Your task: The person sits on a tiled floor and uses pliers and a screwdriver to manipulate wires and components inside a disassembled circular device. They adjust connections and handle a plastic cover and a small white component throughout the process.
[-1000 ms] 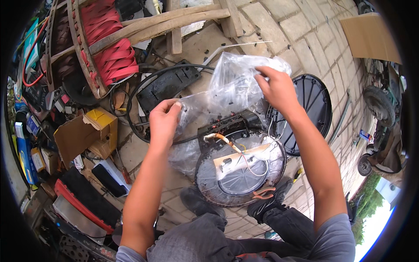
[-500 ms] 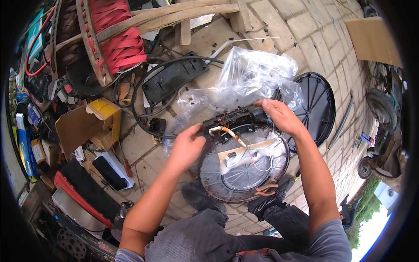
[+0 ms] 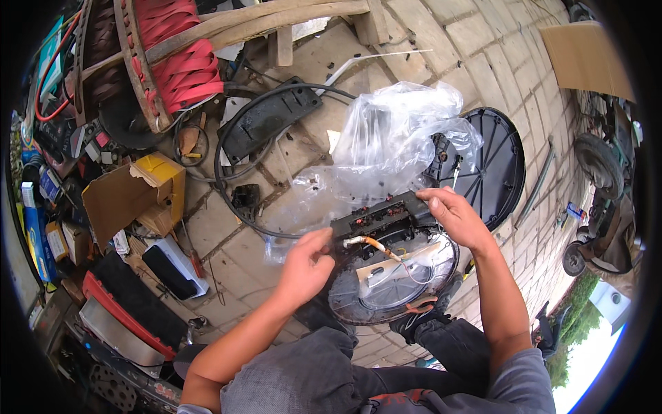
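A black housing (image 3: 379,214) with reddish bits inside is gripped at its ends, my left hand (image 3: 307,265) closed at the left, my right hand (image 3: 455,217) at the right. It is attached to a rusty round base (image 3: 348,297) between my shoes, carrying wires, an orange-and-white sleeved cable (image 3: 376,245) and a pale board (image 3: 410,263). Orange-handled pliers (image 3: 418,305) lie on the base's lower edge. Crumpled clear plastic (image 3: 389,127) lies just beyond, partly over a ribbed black round cover (image 3: 496,179).
Wooden frames (image 3: 296,17) with red strapping, a black plate (image 3: 269,121) and cable loops lie beyond. An open cardboard box (image 3: 110,207), a phone (image 3: 172,272) and assorted clutter are at left. A cardboard sheet (image 3: 579,58) and wheels (image 3: 593,165) stand at right on the paved ground.
My hands have let go of the clear plastic and moved down onto the black housing. In the last half second the housing has moved slightly toward me and right.
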`<state>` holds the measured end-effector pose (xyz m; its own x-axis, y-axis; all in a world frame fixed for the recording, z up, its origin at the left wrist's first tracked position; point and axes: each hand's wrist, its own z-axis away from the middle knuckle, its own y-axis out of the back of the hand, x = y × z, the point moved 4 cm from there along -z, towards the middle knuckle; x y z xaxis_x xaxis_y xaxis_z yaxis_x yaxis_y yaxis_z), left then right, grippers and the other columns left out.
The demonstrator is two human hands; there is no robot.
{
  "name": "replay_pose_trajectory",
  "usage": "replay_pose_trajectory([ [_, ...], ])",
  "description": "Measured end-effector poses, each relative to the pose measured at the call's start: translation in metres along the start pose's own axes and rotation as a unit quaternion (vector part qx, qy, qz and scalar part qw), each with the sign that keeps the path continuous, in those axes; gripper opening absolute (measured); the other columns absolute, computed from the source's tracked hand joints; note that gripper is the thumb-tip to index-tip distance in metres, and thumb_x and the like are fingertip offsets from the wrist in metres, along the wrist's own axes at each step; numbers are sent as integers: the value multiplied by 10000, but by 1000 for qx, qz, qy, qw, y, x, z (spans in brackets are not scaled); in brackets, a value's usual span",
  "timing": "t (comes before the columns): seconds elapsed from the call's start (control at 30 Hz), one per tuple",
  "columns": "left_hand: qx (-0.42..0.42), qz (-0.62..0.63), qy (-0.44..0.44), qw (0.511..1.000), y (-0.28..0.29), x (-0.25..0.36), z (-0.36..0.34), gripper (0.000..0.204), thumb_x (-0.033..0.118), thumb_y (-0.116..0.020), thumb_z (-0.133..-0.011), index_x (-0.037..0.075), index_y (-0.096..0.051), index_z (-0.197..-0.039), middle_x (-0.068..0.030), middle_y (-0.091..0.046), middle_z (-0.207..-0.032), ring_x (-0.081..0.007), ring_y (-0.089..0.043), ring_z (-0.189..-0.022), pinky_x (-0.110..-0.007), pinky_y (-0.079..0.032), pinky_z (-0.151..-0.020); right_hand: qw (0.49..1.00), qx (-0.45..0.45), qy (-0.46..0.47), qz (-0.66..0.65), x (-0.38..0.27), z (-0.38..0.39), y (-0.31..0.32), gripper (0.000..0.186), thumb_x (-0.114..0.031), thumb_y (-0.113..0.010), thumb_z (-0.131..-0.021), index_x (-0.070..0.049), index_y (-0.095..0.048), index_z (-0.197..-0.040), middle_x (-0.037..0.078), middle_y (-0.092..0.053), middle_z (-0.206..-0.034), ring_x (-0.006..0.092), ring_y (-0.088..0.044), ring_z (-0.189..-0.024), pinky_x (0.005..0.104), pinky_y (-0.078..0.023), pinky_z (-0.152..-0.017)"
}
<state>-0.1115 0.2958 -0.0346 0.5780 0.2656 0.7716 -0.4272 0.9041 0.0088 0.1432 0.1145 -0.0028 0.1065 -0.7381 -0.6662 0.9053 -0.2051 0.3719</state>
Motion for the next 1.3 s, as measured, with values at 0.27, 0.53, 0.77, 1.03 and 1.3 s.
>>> replay_pose_trajectory([
  [0.27, -49, -115, -8, 992, 15, -7, -27, 341, 31, -587, -817, -25, -693, -1137, -169, -669, -1197, -306, -665, -903, -369, -524, -881, 999, 22, 6, 43, 1, 3, -7, 482, -422, -622, -973, 9, -677, -1182, 170, -691, -1096, 296, -572, -1062, 392, -445, -963],
  [0.53, 200, -362, -264, 871, 10, 77, -78, 386, 171, -774, -793, 0, -662, -1120, -159, -669, -1034, -310, -609, -973, -427, -490, -867, 999, 37, 3, 36, 17, -15, -16, 461, -456, -599, -981, -18, -679, -1099, 179, -670, -1212, 322, -562, -1092, 415, -444, -972],
  [0.77, 62, -348, -115, 928, 27, 45, -107, 243, 166, -770, -808, -26, -662, -909, -211, -658, -879, -355, -609, -816, -430, -489, -767, 1000, 23, -6, 8, 17, -18, -19, 485, -485, -572, -993, -17, -672, -1075, 176, -673, -1137, 320, -576, -1045, 410, -455, -946],
  [1.03, 147, -317, -121, 929, 57, 72, -122, 224, 100, -729, -818, -36, -647, -976, -214, -651, -942, -386, -625, -884, -445, -491, -787, 996, 10, -39, 82, 42, -15, -14, 473, -495, -586, -982, -50, -690, -1099, 143, -666, -957, 319, -586, -963, 404, -470, -884],
  [1.3, 214, -271, -284, 895, 57, 92, -61, 341, 91, -737, -834, -13, -655, -1147, -143, -630, -1053, -263, -619, -931, -348, -500, -826, 993, 80, 13, 81, 25, -9, -11, 433, -408, -557, -1015, 5, -683, -1047, 170, -680, -1000, 341, -589, -957, 407, -459, -900],
])
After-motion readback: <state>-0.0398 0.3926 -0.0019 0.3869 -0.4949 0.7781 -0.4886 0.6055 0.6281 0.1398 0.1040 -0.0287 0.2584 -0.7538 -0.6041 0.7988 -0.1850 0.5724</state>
